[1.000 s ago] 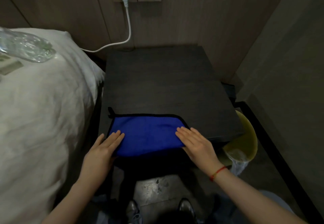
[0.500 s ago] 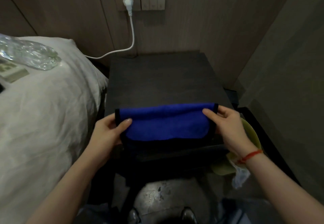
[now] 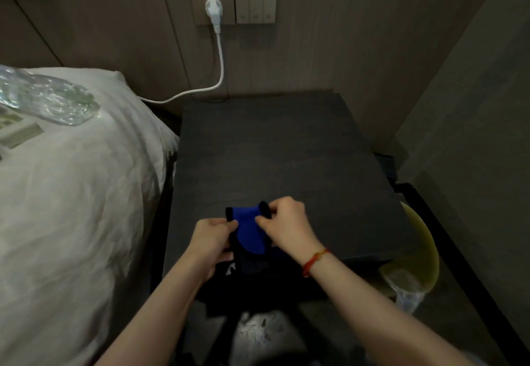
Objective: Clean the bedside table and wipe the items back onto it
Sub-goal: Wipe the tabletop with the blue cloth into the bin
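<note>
The bed is lying left of the dark surface, carrying a clear plastic bottle. Over the surface's near edge, the left hand and right hand are each pinching the bunched blue cloth (black-trimmed) in a closed grip.

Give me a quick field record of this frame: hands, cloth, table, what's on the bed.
left hand: pinches the left edge of the blue cloth
right hand: pinches the cloth's top right edge
blue cloth: bunched narrow between both hands, over the table's near edge
bedside table: dark top, nothing seen resting on the bare part
bed: white bedding, left of the table
plastic bottle: clear, lying on the bed
white plug: in the wall socket, cable runs down-left
</note>
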